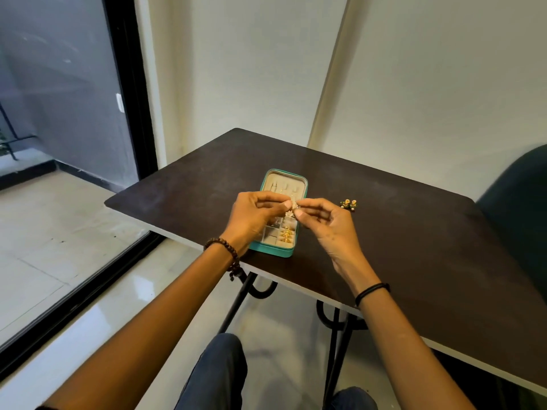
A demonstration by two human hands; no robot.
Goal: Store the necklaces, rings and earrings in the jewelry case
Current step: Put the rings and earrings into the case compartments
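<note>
Slip risk: fingers of left hand and right hand clamp small jewelry piece over case; a loosened pinch could drop it onto tabletop.

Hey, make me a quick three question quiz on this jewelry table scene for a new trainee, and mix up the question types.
1. True or false: the jewelry case lies open on the table.
2. Multiple choice: the gold rings sit A) in the case's near half, B) in its far half, C) on the bare table.
3. Short answer: does the left hand, the right hand, or both pinch the small jewelry piece above the case?

Key: 1 true; 2 A; 3 both.
</note>
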